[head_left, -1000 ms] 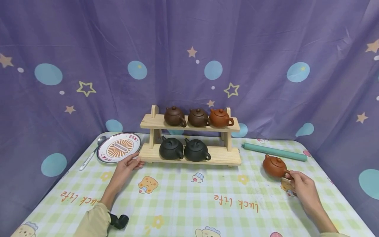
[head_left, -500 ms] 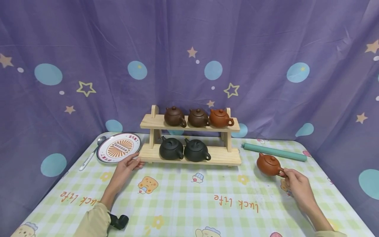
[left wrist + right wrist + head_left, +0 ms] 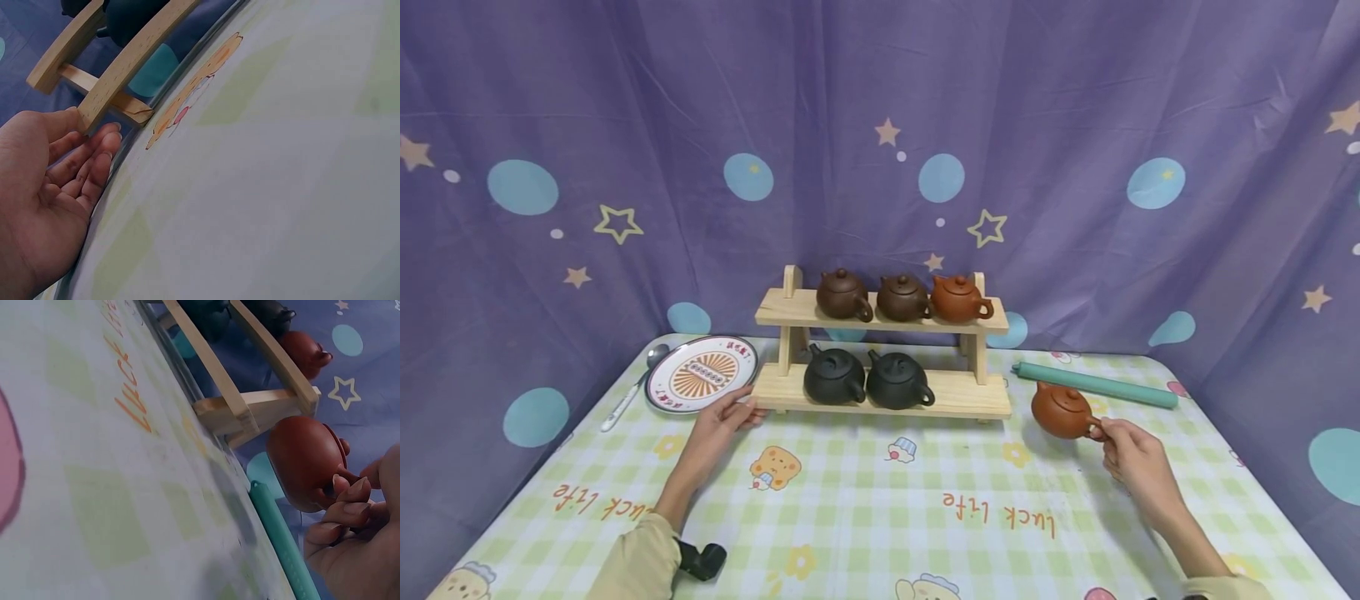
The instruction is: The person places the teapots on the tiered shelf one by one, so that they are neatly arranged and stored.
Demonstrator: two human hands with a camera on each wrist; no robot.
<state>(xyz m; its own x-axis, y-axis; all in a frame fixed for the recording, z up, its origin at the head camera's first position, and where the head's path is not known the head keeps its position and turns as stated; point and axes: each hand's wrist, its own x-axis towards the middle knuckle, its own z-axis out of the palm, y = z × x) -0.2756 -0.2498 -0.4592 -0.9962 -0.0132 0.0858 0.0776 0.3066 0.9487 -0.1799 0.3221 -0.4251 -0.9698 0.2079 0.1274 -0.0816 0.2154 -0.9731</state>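
Note:
My right hand [image 3: 1142, 471] pinches the handle of a reddish-brown clay teapot [image 3: 1062, 411], held up over the table to the right of the two-tier wooden rack [image 3: 962, 392]. In the right wrist view, curled fingers [image 3: 350, 512] and thumb close on the handle of that tilted-looking teapot [image 3: 306, 459]. At the left end of the lower shelf, my left hand [image 3: 718, 429] grips the board's corner, thumb side above and other fingers curled under. Two black teapots [image 3: 835, 377] stand on the lower tier. Above them are two dark brown teapots [image 3: 842, 296] and a reddish one [image 3: 957, 302].
A patterned plate [image 3: 662, 387] lies left of the rack, beside a spoon [image 3: 621, 408]. Behind the held teapot is a green rolled tube [image 3: 1105, 387]. A checkered cloth [image 3: 880, 517] covers the table, with a purple curtain [image 3: 1060, 108] behind it.
My right hand has carried the reddish-brown teapot leftward and slightly up, closer to the rack. The left hand stays at the shelf end, and the rack's teapots have not moved.

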